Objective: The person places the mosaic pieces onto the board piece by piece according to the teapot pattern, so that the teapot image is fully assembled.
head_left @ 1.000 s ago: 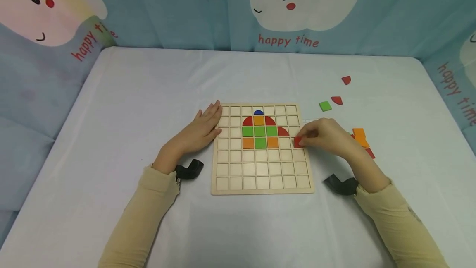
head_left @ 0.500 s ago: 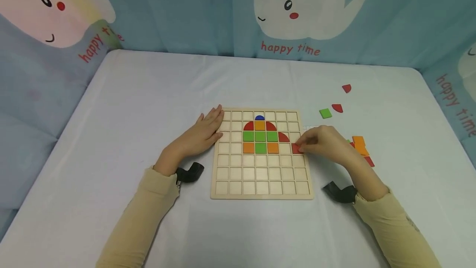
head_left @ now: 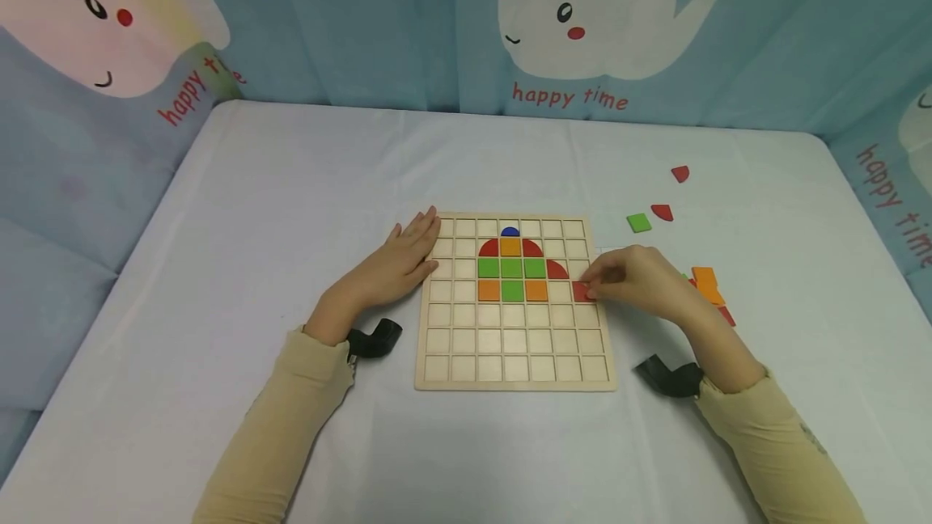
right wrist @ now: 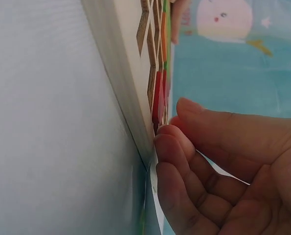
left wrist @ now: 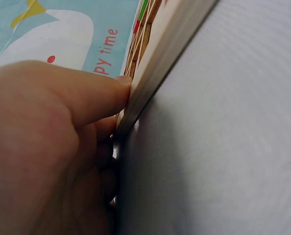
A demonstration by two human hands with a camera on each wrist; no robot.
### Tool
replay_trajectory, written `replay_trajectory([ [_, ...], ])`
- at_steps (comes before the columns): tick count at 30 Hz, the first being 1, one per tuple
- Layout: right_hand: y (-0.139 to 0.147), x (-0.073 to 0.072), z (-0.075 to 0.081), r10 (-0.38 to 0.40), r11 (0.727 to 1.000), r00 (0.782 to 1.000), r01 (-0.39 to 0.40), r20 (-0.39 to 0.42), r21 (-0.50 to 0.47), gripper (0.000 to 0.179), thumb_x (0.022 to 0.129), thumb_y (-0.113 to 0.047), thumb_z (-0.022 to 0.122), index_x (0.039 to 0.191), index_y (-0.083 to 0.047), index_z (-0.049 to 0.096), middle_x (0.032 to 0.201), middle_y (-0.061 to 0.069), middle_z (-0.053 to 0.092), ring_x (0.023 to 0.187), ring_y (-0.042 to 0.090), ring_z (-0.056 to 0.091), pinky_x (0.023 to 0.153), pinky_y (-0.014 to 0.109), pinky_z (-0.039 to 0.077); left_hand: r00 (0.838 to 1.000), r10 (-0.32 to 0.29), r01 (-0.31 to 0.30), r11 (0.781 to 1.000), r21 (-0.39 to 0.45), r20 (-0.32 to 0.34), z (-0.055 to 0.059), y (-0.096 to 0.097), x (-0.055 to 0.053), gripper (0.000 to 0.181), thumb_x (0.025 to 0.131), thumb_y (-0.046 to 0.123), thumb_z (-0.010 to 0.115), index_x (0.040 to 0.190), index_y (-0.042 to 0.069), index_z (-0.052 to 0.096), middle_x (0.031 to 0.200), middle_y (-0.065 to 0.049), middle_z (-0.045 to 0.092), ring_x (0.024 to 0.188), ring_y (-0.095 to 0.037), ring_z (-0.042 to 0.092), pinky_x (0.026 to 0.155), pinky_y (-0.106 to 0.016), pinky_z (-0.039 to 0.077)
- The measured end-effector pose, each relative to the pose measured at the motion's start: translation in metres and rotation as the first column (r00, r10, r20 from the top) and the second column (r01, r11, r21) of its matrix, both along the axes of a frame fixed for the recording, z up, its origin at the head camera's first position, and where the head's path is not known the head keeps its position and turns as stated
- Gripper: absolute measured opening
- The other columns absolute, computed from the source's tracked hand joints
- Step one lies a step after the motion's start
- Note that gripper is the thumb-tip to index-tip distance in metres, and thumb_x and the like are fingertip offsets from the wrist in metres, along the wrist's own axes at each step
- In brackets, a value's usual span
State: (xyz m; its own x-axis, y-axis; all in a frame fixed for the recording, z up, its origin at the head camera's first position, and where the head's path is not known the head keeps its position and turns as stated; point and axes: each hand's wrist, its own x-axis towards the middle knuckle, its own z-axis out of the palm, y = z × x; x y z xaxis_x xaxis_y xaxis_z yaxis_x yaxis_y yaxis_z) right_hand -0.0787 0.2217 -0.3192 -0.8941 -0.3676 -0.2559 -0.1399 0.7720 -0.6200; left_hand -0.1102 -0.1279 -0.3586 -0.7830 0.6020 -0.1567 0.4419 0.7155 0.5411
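A pale wooden grid board point(head_left: 517, 386) lies on the white table, with green, orange, red and blue tiles set in its cells. My left hand point(head_left: 382, 269) rests at the board's left edge, fingers extended over the rim; in the left wrist view its thumb point(left wrist: 103, 95) touches the board's side. At the right edge my right hand point(head_left: 637, 281) holds a red tile point(head_left: 580, 291) by fingertips and thumb in a right-column cell. The right wrist view shows this red tile point(right wrist: 158, 100) slightly raised from the board beside the fingertips. Fingers cover part of it.
Right of the board lie a green square point(head_left: 639, 222), two red quarter-round tiles point(head_left: 662, 212) and a small pile of orange tiles point(head_left: 705, 283) with red and green ones, partly behind the right hand. A blue printed curtain point(head_left: 379, 31) stands behind the table.
The right hand has brought the red tile slightly left, into the right-column cell. The left hand has stayed at the board's edge. The head view has shifted a little.
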Motion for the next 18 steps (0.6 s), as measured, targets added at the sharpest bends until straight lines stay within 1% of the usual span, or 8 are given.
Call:
replay_trajectory([
  [8, 0.0029, -0.002, 0.0019, 0.001, 1.0, 1.0, -0.001, -0.014, -0.018, 0.01, 0.081, -0.01, 0.075, 0.091, -0.01, 0.074, 0.08, -0.005, 0.068, 0.074, 0.013, 0.061, 0.07, 0.029, 0.049, 1.0, 0.006, -0.006, 1.0, -0.008, 0.005, 0.0, 0.0004, 0.0007, 0.062, 0.102, 0.021, 0.039, 0.149, -0.004, 0.008, 0.156, -0.016, -0.002, 0.143, -0.029, 0.0, 0.114, -0.047, -0.001],
  [14, 0.007, -0.0038, 0.0022, -0.022, 0.999, 0.999, 0.021, -0.032, -0.034, 0.011, 0.08, -0.009, 0.075, 0.09, -0.008, 0.073, 0.081, -0.002, 0.069, 0.077, 0.015, 0.063, 0.071, 0.025, 0.05, 1.0, 0.01, -0.01, 1.0, -0.017, 0.006, 0.001, -0.0002, 0.0015, 0.061, 0.102, 0.021, 0.039, 0.149, -0.003, 0.008, 0.156, -0.015, -0.001, 0.143, -0.028, 0.0, 0.114, -0.046, -0.001],
  [18, 0.0102, -0.0041, 0.002, -0.036, 0.999, 0.999, 0.034, -0.039, -0.039, 0.012, 0.08, -0.01, 0.076, 0.091, -0.006, 0.073, 0.084, 0.0, 0.069, 0.079, 0.016, 0.063, 0.07, 0.022, 0.049, 1.0, 0.005, -0.005, 1.0, -0.009, 0.004, 0.0023, 0.0003, 0.0015, 0.061, 0.102, 0.02, 0.04, 0.149, -0.004, 0.008, 0.156, -0.016, -0.001, 0.143, -0.029, 0.001, 0.114, -0.046, -0.001],
])
